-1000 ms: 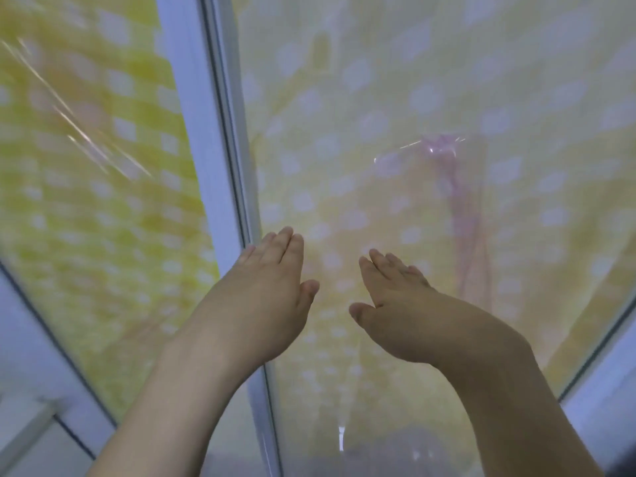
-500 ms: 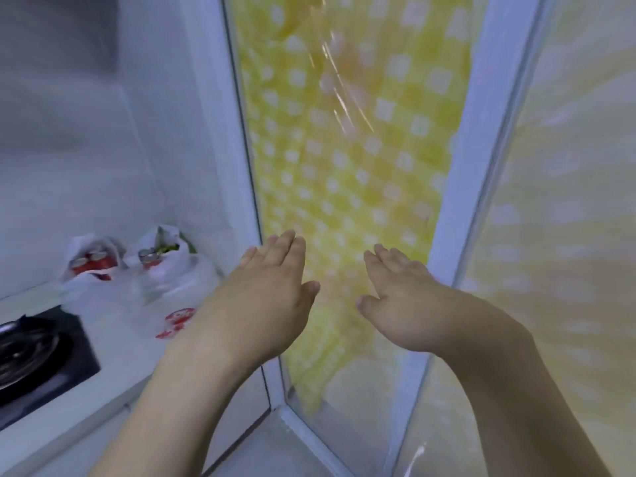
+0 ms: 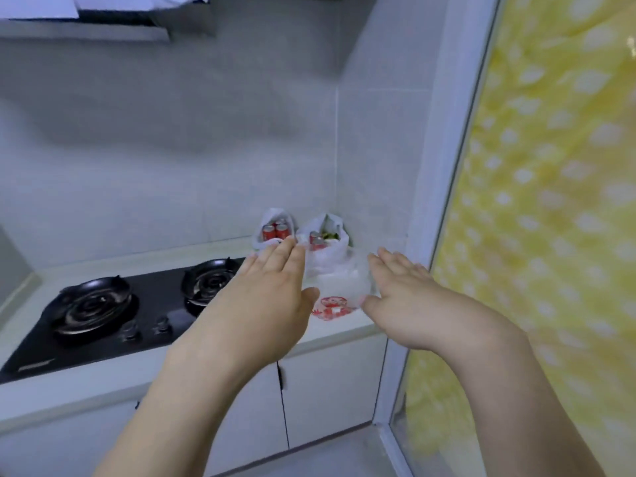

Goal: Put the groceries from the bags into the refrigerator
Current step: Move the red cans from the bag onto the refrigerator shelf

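Two white plastic grocery bags stand in the counter's far right corner. The left bag (image 3: 272, 218) shows red cans (image 3: 274, 232). The right bag (image 3: 330, 259) is bigger, with a red print low on its front, and shows a can and something green inside. My left hand (image 3: 265, 297) is stretched out flat, fingers straight, in front of the left bag. My right hand (image 3: 409, 297) is also flat and empty, just right of the bigger bag. Neither hand holds anything. No refrigerator is in view.
A black two-burner gas hob (image 3: 113, 308) is set in the pale counter (image 3: 340, 330) to the left. White cabinet doors (image 3: 327, 387) are below. A glass panel with a white frame (image 3: 444, 187) and yellow checked cloth (image 3: 550, 235) fills the right side. A range hood (image 3: 86, 25) hangs above.
The view has swung left from the yellow glass panel to the counter corner. The bags and hob have come into full view. Both hands stay outstretched and flat, now near the bags.
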A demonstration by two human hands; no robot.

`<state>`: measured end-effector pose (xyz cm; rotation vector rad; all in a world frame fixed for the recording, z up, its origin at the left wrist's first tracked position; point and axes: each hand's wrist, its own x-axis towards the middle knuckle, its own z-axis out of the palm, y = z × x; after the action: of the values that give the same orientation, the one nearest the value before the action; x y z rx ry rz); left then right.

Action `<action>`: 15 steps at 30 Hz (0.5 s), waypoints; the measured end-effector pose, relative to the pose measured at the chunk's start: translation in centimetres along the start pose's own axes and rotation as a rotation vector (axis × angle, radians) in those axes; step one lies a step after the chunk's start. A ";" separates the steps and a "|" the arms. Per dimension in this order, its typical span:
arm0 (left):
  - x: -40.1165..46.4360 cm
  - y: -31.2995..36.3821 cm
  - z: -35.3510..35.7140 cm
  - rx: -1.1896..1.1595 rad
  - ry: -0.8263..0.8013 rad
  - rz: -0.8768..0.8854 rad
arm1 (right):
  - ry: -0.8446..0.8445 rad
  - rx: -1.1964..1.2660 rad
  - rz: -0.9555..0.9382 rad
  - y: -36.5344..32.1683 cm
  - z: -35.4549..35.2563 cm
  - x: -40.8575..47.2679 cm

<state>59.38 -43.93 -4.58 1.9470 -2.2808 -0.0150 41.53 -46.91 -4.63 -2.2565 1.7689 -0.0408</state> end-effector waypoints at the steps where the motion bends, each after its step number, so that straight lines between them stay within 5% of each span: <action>1: -0.1 -1.3 -0.1 0.010 0.006 -0.025 | -0.006 -0.007 -0.032 -1.3 0.1 0.9; 15: 2.1 -12.1 -0.1 -0.002 0.030 -0.231 | -0.070 -0.048 -0.249 -10.5 1.0 10.8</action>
<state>70.99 -47.93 -5.44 2.1822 -2.0248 -0.0136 54.41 -54.79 -4.75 -2.4673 1.4606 0.0315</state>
